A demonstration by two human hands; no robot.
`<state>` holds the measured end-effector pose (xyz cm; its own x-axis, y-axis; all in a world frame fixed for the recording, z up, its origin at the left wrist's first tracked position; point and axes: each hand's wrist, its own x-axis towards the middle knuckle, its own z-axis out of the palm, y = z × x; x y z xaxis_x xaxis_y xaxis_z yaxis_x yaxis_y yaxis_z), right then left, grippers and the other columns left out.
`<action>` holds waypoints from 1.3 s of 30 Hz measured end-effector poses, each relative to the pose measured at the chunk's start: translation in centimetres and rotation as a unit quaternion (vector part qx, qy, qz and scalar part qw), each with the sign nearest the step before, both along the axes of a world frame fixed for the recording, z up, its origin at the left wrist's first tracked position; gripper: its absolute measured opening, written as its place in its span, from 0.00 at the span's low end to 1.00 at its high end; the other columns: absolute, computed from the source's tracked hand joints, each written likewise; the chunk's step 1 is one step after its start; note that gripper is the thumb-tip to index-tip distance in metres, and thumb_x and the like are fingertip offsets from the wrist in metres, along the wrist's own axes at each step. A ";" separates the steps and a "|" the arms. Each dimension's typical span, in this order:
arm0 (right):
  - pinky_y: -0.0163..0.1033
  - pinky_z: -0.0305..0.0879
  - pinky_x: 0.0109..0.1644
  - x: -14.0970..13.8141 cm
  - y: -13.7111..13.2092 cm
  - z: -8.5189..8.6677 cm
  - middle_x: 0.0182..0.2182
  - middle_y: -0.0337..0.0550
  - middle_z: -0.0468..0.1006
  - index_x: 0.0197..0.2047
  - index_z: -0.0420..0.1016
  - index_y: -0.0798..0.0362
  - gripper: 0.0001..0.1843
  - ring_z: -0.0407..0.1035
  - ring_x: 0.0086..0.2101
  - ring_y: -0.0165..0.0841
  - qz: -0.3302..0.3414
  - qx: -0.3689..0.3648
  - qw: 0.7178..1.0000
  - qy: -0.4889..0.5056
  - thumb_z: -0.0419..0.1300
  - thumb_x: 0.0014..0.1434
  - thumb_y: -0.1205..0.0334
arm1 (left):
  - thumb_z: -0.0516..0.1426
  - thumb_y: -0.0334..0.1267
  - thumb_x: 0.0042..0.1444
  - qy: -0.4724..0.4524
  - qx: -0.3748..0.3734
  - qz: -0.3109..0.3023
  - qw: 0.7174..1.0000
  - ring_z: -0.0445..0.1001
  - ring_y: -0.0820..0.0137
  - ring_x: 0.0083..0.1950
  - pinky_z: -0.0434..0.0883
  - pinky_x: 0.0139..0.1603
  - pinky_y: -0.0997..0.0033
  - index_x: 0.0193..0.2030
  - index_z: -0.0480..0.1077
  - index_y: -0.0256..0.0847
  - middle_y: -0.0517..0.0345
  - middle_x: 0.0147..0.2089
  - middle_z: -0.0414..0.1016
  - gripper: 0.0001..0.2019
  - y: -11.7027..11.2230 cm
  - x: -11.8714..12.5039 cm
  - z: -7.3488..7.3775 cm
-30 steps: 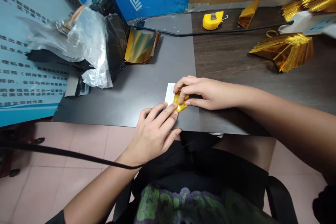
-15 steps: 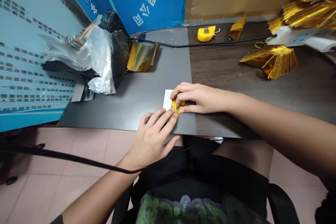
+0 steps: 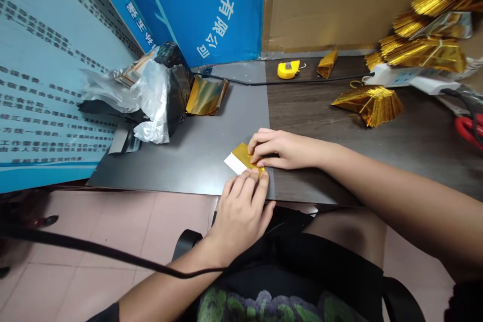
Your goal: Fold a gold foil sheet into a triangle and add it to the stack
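A small sheet of gold foil paper (image 3: 240, 150) lies on the desk near its front edge, with its white underside (image 3: 234, 163) showing at the left. My right hand (image 3: 274, 149) comes in from the right, its curled fingers and thumb closed on the foil's right part. From below, my left hand (image 3: 241, 206) reaches up with fingers stretched out, their tips pressing on the lower edge of the foil. Both sets of fingertips almost meet and hide part of the paper.
Behind the hands are a stack of gold foil sheets (image 3: 207, 95), a yellow tape measure (image 3: 289, 69) and a folded gold piece (image 3: 326, 64). Folded gold bundles (image 3: 372, 104) and a white power strip (image 3: 396, 75) sit right. Plastic bags (image 3: 154, 95) stand left; red-handled scissors (image 3: 470, 128) lie far right.
The foil paper has turned, and more of its gold face now shows beside the white part. My left hand has shifted right and downward. The camera view has tilted slightly.
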<state>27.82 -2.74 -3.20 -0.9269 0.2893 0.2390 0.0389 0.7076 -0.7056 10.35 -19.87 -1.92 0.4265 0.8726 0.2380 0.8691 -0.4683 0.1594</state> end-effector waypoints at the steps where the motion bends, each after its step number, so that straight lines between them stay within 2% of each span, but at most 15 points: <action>1: 0.43 0.68 0.52 0.0 0.0 0.0 0.44 0.49 0.77 0.41 0.80 0.54 0.09 0.68 0.46 0.36 0.003 -0.003 1.000 0.000 0.59 0.70 0.63 | 0.56 0.41 0.68 -0.002 0.003 0.001 1.000 0.71 0.54 0.59 0.70 0.56 0.55 0.66 0.67 0.28 0.40 0.56 0.76 0.24 -0.1 0.0 -0.1; 5: 0.43 0.68 0.53 -0.1 0.0 -0.1 0.46 0.49 0.77 0.41 0.80 0.55 0.09 0.68 0.46 0.36 0.013 -0.006 1.000 0.005 0.58 0.70 0.63 | 0.59 0.41 0.67 -0.029 0.010 -0.006 1.000 0.68 0.50 0.62 0.71 0.58 0.51 0.66 0.67 0.29 0.36 0.59 0.74 0.25 -0.5 -0.4 -0.7; 9: 0.44 0.67 0.53 -0.1 0.1 -0.4 0.46 0.50 0.77 0.38 0.80 0.55 0.12 0.67 0.47 0.37 0.017 -0.003 1.000 0.011 0.58 0.71 0.63 | 0.60 0.46 0.67 -0.047 0.002 -0.007 0.999 0.65 0.48 0.68 0.70 0.62 0.49 0.66 0.68 0.36 0.34 0.67 0.68 0.26 -0.9 -0.5 -1.2; 13: 0.44 0.67 0.53 0.0 0.0 -0.4 0.47 0.50 0.77 0.37 0.79 0.54 0.12 0.67 0.47 0.37 0.017 -0.003 1.000 0.004 0.58 0.71 0.62 | 0.60 0.49 0.66 -0.072 0.006 -0.019 0.997 0.62 0.46 0.71 0.67 0.65 0.47 0.67 0.68 0.38 0.34 0.68 0.65 0.27 -1.3 -0.5 -1.3; 18: 0.44 0.67 0.53 0.1 -0.1 0.0 0.47 0.50 0.77 0.37 0.79 0.55 0.11 0.68 0.47 0.38 0.017 0.001 1.000 -0.001 0.58 0.70 0.64 | 0.59 0.53 0.66 -0.048 -0.028 -0.017 0.998 0.60 0.47 0.72 0.61 0.67 0.50 0.70 0.66 0.44 0.44 0.70 0.66 0.29 -1.5 -0.6 -1.1; 20: 0.44 0.67 0.53 0.1 -0.1 -0.1 0.47 0.50 0.77 0.38 0.79 0.56 0.10 0.68 0.48 0.38 0.018 0.004 1.000 0.005 0.58 0.70 0.65 | 0.59 0.50 0.67 -0.035 -0.020 -0.014 0.999 0.60 0.48 0.73 0.57 0.68 0.51 0.70 0.65 0.41 0.47 0.69 0.70 0.29 -1.7 -0.6 -1.2; 23: 0.45 0.67 0.54 0.0 -0.2 -0.1 0.47 0.50 0.77 0.39 0.80 0.55 0.09 0.68 0.48 0.38 0.019 0.006 1.000 0.002 0.58 0.70 0.65 | 0.57 0.44 0.68 -0.047 -0.002 -0.004 0.999 0.62 0.49 0.72 0.57 0.67 0.52 0.69 0.66 0.33 0.46 0.65 0.75 0.26 -1.8 -0.3 -1.4; 27: 0.44 0.68 0.53 0.0 -0.3 -0.2 0.46 0.50 0.77 0.39 0.80 0.55 0.08 0.68 0.47 0.37 0.012 0.002 1.000 0.007 0.59 0.69 0.66 | 0.57 0.38 0.67 -0.066 0.009 0.006 0.998 0.65 0.52 0.70 0.58 0.66 0.54 0.65 0.69 0.35 0.48 0.62 0.77 0.21 -1.7 0.0 -1.6; 32: 0.44 0.67 0.53 0.0 -0.4 0.0 0.45 0.49 0.77 0.41 0.80 0.55 0.07 0.68 0.47 0.37 0.009 -0.001 1.000 0.006 0.60 0.69 0.65 | 0.57 0.39 0.67 -0.080 0.007 0.009 0.997 0.64 0.53 0.71 0.57 0.66 0.53 0.66 0.68 0.36 0.50 0.63 0.77 0.22 -1.9 0.2 -1.9; 36: 0.44 0.67 0.52 0.0 -0.5 0.0 0.44 0.50 0.76 0.40 0.80 0.56 0.07 0.67 0.46 0.37 0.003 0.002 1.000 0.009 0.61 0.69 0.63 | 0.55 0.43 0.69 -0.095 -0.031 -0.006 0.995 0.62 0.54 0.72 0.58 0.67 0.55 0.69 0.64 0.37 0.48 0.66 0.73 0.24 -2.0 -0.5 -1.1; 38: 0.44 0.67 0.52 -0.1 -0.5 0.0 0.45 0.50 0.76 0.40 0.81 0.55 0.09 0.67 0.47 0.38 0.000 0.006 1.000 0.008 0.61 0.69 0.62 | 0.53 0.45 0.70 -0.115 -0.036 -0.003 0.993 0.65 0.57 0.69 0.63 0.63 0.58 0.71 0.62 0.36 0.43 0.67 0.68 0.26 -1.2 -1.4 -0.2; 39: 0.45 0.67 0.52 -0.1 -0.5 0.0 0.45 0.50 0.76 0.40 0.82 0.55 0.09 0.67 0.47 0.38 -0.001 0.007 1.000 0.006 0.61 0.69 0.61 | 0.53 0.45 0.71 -0.130 -0.020 0.019 0.991 0.66 0.58 0.67 0.65 0.61 0.59 0.71 0.62 0.36 0.41 0.66 0.67 0.26 -0.4 -2.1 0.2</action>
<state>27.73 -3.28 -3.21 -0.9238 0.2870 0.2534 0.0316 0.7168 -0.6966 8.30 -20.24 -1.69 0.3217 0.8980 0.3002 0.8133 -0.4244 0.3980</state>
